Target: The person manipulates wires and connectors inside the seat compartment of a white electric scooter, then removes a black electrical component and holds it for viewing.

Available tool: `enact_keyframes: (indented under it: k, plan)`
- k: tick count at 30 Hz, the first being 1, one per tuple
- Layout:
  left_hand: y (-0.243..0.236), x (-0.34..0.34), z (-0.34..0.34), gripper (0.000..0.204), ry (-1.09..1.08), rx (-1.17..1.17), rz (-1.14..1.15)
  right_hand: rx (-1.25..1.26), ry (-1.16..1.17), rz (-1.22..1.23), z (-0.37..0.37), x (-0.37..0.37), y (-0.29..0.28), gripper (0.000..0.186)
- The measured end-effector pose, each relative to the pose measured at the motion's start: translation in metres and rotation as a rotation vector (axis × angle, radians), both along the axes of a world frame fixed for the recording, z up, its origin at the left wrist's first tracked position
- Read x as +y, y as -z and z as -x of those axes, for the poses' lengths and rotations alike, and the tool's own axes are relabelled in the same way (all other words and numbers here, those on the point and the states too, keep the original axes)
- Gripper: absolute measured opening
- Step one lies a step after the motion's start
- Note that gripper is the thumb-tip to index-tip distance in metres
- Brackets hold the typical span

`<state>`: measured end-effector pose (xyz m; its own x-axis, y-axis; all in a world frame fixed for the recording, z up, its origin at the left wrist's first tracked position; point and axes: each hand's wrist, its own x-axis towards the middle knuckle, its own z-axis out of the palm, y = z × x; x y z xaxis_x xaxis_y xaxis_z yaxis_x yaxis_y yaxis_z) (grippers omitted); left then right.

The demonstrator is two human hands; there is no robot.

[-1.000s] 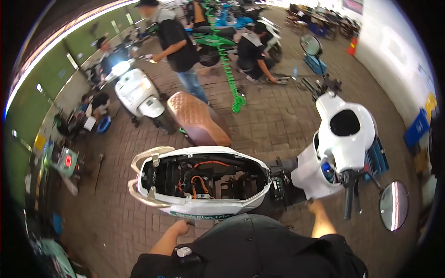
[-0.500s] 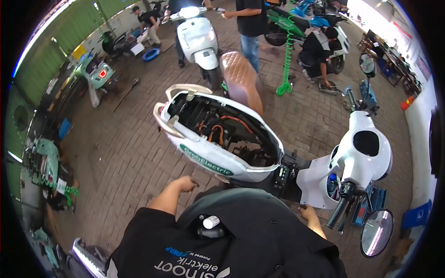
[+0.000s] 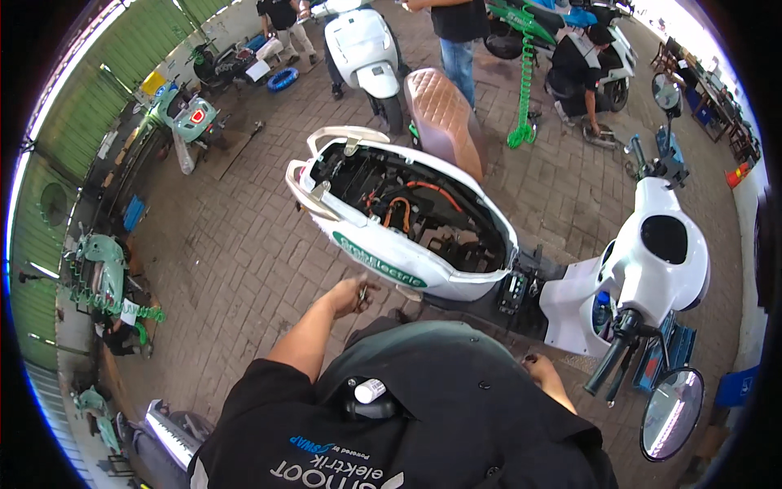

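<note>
Pinching small dark tool (image 3: 362, 292), left hand (image 3: 349, 295), beside white scooter (image 3: 407, 220)

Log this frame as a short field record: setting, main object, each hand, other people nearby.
Setting: brick-paved workshop floor with green wall panels.
Main object: white electric scooter, brown quilted seat raised, open compartment showing orange cables.
Left hand: beside the scooter's lower side panel, fingers closed around a small dark object; what it is cannot be told.
Right hand: low, near the black footboard; holding nothing visible.
Handlebar: black grip and round mirror at right.
Others: a crouching person; standing people by another white scooter.
</note>
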<state>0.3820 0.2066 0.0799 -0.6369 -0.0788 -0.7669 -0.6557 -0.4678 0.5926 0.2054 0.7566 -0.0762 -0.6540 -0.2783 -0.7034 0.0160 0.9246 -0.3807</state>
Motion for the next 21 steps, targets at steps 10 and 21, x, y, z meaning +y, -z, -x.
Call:
enact_keyframes:
  k: [10, 21]
  plan:
    - [-0.060, 0.051, 0.076, 0.050, 0.134, 0.349, -0.021, 0.189, -0.151, 0.571, 0.010, -0.135, -0.121, 0.045]
    - [-0.042, 0.160, 0.134, 0.065, 0.248, 0.500, 0.294, 0.588, -0.285, 0.863, 0.009, -0.228, -0.229, 0.041]
